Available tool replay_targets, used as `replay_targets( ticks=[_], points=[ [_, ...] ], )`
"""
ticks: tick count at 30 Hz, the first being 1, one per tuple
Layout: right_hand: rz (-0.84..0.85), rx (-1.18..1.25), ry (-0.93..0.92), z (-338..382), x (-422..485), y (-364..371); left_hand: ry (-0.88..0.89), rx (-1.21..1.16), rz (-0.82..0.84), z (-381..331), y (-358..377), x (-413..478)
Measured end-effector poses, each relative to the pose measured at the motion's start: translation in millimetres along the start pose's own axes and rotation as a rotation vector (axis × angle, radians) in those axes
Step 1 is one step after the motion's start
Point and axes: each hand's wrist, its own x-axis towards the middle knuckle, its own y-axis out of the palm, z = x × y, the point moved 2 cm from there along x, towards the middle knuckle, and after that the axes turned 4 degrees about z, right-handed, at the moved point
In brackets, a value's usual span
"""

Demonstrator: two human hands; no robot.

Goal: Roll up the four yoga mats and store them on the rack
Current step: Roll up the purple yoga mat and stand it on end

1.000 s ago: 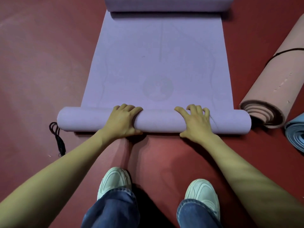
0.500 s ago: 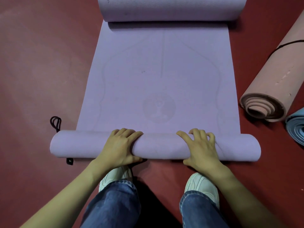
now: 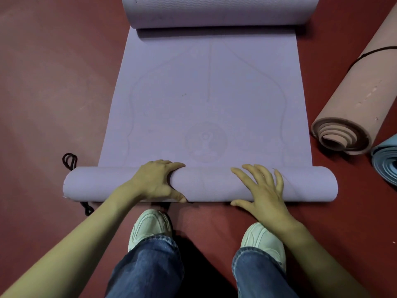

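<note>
Lilac mat [image 3: 210, 100] lay lengthwise on the red floor [image 3: 53, 82]. Its near end was wound into a roll [image 3: 206, 186] lying crosswise. Beyond the roll the sheet ran flat to a second curl [image 3: 214, 11] at the far end.

Left hand [image 3: 154, 183] gripped the roll left of its middle, fingers hooked over the top, thumb tucked at the near side. Right hand [image 3: 260, 188] lay right of the middle, fingers spread and nearly straight, pressing flat, not gripping.

Judged foam: light, soft, springy, grippy rather than slick. Roll likely to loosen or telescope under uneven pressure, so hands best kept apart on top, either side of the middle.

Black cord [image 3: 69, 161] looped at the roll's left end. Pink rolled mat [image 3: 354, 108] and blue mat [image 3: 386, 162] lay right of the roll, apart from it. Pale shoes [image 3: 150, 224] stood just behind the roll. No rack in view.
</note>
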Motion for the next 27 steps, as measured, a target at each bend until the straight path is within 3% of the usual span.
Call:
replay_targets(
  ticks=[5, 8, 10, 12, 17, 20, 24, 27],
  points=[
    [0.275, 0.061, 0.034, -6.9, 33.5, -21.2, 0.145, 0.021, -0.391, 2.3, 18.0, -15.8],
    [0.417, 0.093, 0.048, -7.6, 57.5, -32.3, 0.054, 0.025, -0.584, -15.2, 45.4, -23.2],
    [0.466, 0.073, 0.048, -8.8, 63.7, -34.7, 0.002, -0.067, -0.629, -22.4, 51.9, -21.5],
    [0.397, 0.062, 0.019, -11.2, 61.1, -33.4, -0.032, -0.154, -0.645, -20.6, 45.3, -14.1],
    [-0.143, -0.082, -0.081, -5.3, 27.0, 1.2, -0.075, -0.132, -0.624, -16.3, 25.1, 6.6],
    [-0.163, -0.175, -0.064, 1.6, 19.9, 17.0, -0.107, -0.187, -0.565, -14.0, 12.3, 13.2],
    [-0.137, -0.121, -0.064, -0.6, 39.4, 4.7, -0.131, -0.172, -0.487, -8.7, -1.5, 28.5],
    [-0.076, -0.068, -0.057, -3.0, 53.4, -7.8, -0.043, -0.155, -0.635, -9.8, -8.3, 35.5]
  ],
)
